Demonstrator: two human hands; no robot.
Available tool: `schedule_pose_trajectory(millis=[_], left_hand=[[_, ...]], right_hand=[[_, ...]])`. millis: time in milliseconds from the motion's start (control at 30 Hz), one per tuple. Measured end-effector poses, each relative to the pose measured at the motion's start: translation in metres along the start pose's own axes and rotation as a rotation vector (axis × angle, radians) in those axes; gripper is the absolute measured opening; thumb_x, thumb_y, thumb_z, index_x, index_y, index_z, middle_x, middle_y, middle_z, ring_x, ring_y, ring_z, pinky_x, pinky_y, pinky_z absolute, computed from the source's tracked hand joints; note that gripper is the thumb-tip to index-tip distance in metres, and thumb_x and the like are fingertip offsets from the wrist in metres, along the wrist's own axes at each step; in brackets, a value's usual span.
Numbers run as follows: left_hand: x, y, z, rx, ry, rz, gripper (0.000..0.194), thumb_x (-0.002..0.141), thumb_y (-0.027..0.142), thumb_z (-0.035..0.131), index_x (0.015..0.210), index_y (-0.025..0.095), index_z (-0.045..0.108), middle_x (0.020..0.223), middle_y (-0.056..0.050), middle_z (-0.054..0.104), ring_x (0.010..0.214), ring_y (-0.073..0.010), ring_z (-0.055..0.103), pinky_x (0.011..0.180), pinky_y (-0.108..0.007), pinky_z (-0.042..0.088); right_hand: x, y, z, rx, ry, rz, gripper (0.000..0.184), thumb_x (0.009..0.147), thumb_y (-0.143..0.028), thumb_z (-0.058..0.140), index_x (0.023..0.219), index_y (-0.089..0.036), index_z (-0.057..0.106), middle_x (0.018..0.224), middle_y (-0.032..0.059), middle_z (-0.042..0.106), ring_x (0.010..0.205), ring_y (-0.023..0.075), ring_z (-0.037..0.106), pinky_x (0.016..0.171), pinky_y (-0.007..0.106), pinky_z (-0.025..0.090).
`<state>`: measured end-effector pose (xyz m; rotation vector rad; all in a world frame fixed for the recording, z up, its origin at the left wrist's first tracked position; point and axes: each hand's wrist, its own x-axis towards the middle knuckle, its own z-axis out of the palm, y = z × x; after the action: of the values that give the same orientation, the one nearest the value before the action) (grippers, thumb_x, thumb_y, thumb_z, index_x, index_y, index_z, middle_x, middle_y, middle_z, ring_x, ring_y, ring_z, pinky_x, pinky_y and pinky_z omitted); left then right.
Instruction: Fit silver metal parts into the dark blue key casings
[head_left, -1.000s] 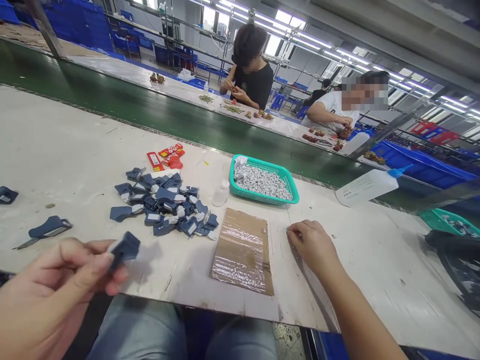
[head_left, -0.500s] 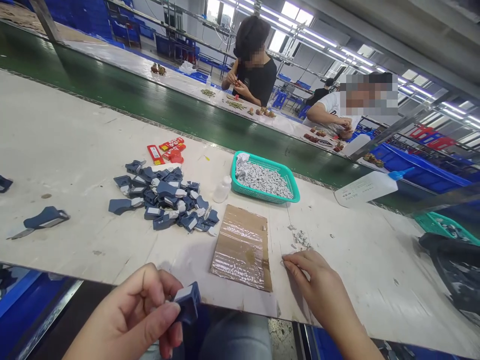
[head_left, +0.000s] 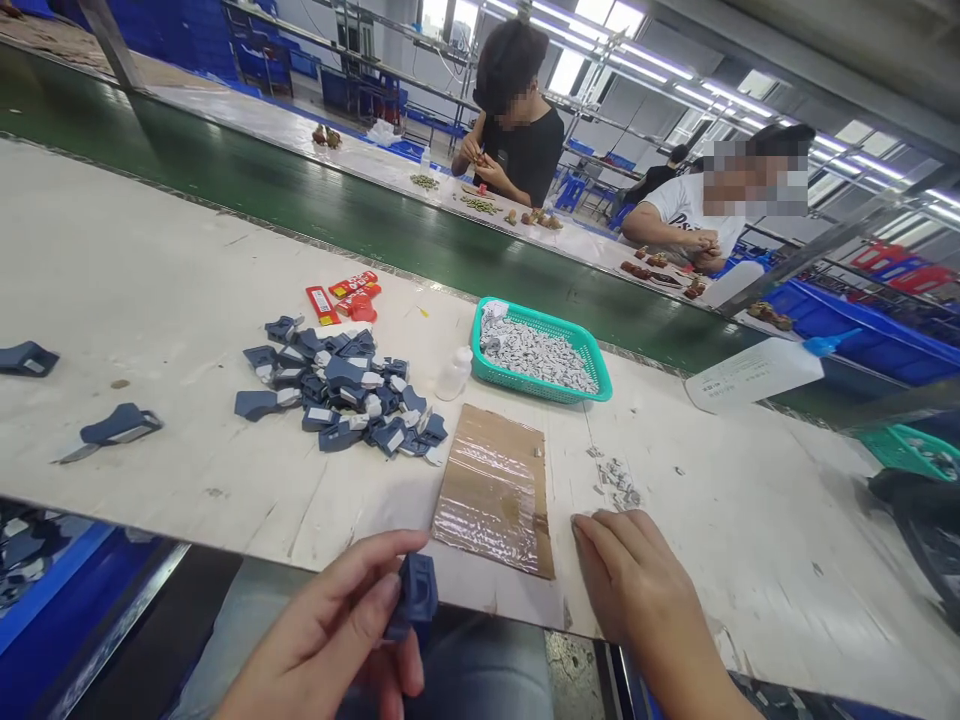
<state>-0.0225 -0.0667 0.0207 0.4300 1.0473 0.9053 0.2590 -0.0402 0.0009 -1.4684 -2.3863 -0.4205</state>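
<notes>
Near the table's front edge, my left hand [head_left: 337, 620] grips a small dark blue plastic part [head_left: 420, 592], its hollow end turned up and outward. My right hand [head_left: 641, 575] rests on the table, fingers drawn together and fingertips down, just in front of a scatter of small grey-white pieces [head_left: 619, 485]. Whatever may be between those fingertips is hidden. Between the hands lies a cardboard piece [head_left: 491, 490] with a shiny, tape-like surface. Behind my left hand is a heap of dark blue parts [head_left: 345, 375], many with white pieces on them.
A green basket [head_left: 525, 387] holds many small grey-white pieces. Beside it stands a small clear bottle [head_left: 454, 375]. A larger white bottle [head_left: 757, 375] leans at right. Red packets [head_left: 322, 305] and a knife-like tool [head_left: 120, 428] lie leftward. Two co-workers sit across the green belt [head_left: 247, 190].
My left hand has moved right and turned the blue part, so its white face no longer shows. My right hand has stayed by the small pieces, its fingers now closer together. The view has shifted slightly.
</notes>
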Motion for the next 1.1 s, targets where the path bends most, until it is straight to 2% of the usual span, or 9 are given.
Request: schedule_pose_trajectory(millis=[133, 267, 400, 567, 700, 800, 900, 1000, 1100], left_hand=[[0.001, -0.004, 0.002, -0.029, -0.061, 0.006, 0.042, 0.072, 0.049, 0.068, 0.107, 0.027, 0.060, 0.073, -0.001, 0.062, 0.051, -0.0159, 0.062, 0.040, -0.023, 0.046], [0.003, -0.007, 0.001, -0.019, -0.108, 0.018, 0.039, 0.071, 0.049, 0.069, 0.103, 0.026, 0.062, 0.073, 0.001, 0.057, 0.056, -0.0159, 0.063, 0.043, -0.023, 0.050], [0.004, -0.009, -0.001, 0.042, -0.103, 0.093, 0.039, 0.069, 0.044, 0.073, 0.103, 0.027, 0.063, 0.074, 0.000, 0.057, 0.059, -0.0148, 0.061, 0.039, -0.019, 0.049], [0.005, -0.010, -0.004, 0.091, -0.142, 0.026, 0.040, 0.067, 0.044, 0.075, 0.100, 0.024, 0.064, 0.060, 0.002, 0.061, 0.045, -0.0091, 0.056, 0.044, -0.019, 0.049], [0.004, -0.011, -0.003, 0.030, -0.128, 0.011, 0.043, 0.067, 0.044, 0.074, 0.104, 0.025, 0.064, 0.073, -0.002, 0.067, 0.061, -0.0149, 0.063, 0.052, -0.024, 0.054], [0.003, -0.010, -0.002, 0.000, -0.071, 0.009, 0.041, 0.068, 0.045, 0.073, 0.103, 0.026, 0.065, 0.087, -0.004, 0.068, 0.081, -0.0214, 0.064, 0.060, -0.031, 0.059], [0.003, -0.010, -0.003, 0.031, -0.062, -0.020, 0.037, 0.066, 0.041, 0.076, 0.098, 0.025, 0.066, 0.088, -0.005, 0.070, 0.087, -0.0246, 0.064, 0.060, -0.031, 0.059], [0.003, -0.012, -0.005, 0.019, -0.088, -0.007, 0.033, 0.063, 0.037, 0.079, 0.090, 0.024, 0.067, 0.082, -0.005, 0.071, 0.086, -0.0250, 0.065, 0.060, -0.031, 0.058], [0.003, -0.016, -0.006, 0.047, -0.101, 0.014, 0.032, 0.062, 0.040, 0.079, 0.088, 0.025, 0.067, 0.077, -0.003, 0.068, 0.075, -0.0213, 0.065, 0.058, -0.030, 0.057]], right_hand=[[0.007, 0.009, 0.001, -0.050, -0.011, -0.070, 0.015, 0.089, -0.015, 0.047, 0.085, -0.012, 0.061, 0.077, 0.0083, 0.058, 0.072, 0.0189, 0.049, 0.069, 0.034, 0.043], [0.010, 0.012, 0.002, -0.069, -0.035, -0.060, 0.020, 0.090, -0.017, 0.045, 0.078, -0.013, 0.060, 0.069, 0.0060, 0.057, 0.068, 0.0187, 0.047, 0.066, 0.034, 0.042], [0.006, 0.016, 0.001, -0.085, -0.091, -0.096, 0.020, 0.089, -0.012, 0.042, 0.083, -0.013, 0.062, 0.073, 0.0071, 0.057, 0.069, 0.0188, 0.048, 0.066, 0.033, 0.043], [0.000, 0.017, -0.001, -0.090, -0.115, -0.164, 0.023, 0.087, -0.006, 0.040, 0.091, -0.011, 0.062, 0.081, 0.0089, 0.059, 0.072, 0.0183, 0.050, 0.071, 0.034, 0.045], [-0.001, 0.006, -0.006, -0.119, -0.057, -0.200, 0.024, 0.088, -0.005, 0.039, 0.094, -0.006, 0.062, 0.084, 0.0134, 0.059, 0.080, 0.0213, 0.052, 0.077, 0.038, 0.046], [0.000, 0.001, -0.008, -0.117, -0.024, -0.191, 0.025, 0.088, -0.006, 0.037, 0.095, -0.007, 0.062, 0.084, 0.0139, 0.060, 0.080, 0.0215, 0.053, 0.076, 0.038, 0.047], [0.000, 0.003, -0.006, -0.096, -0.056, -0.160, 0.024, 0.089, -0.009, 0.039, 0.091, -0.012, 0.062, 0.083, 0.0111, 0.061, 0.076, 0.0200, 0.054, 0.073, 0.036, 0.047], [0.006, 0.004, -0.005, -0.063, -0.042, -0.104, 0.018, 0.089, -0.014, 0.045, 0.083, -0.015, 0.062, 0.075, 0.0068, 0.061, 0.069, 0.0176, 0.054, 0.067, 0.033, 0.046], [0.021, -0.005, -0.008, 0.057, 0.015, -0.053, 0.012, 0.087, -0.018, 0.051, 0.080, -0.017, 0.060, 0.071, 0.0033, 0.061, 0.065, 0.0149, 0.054, 0.064, 0.029, 0.045]])
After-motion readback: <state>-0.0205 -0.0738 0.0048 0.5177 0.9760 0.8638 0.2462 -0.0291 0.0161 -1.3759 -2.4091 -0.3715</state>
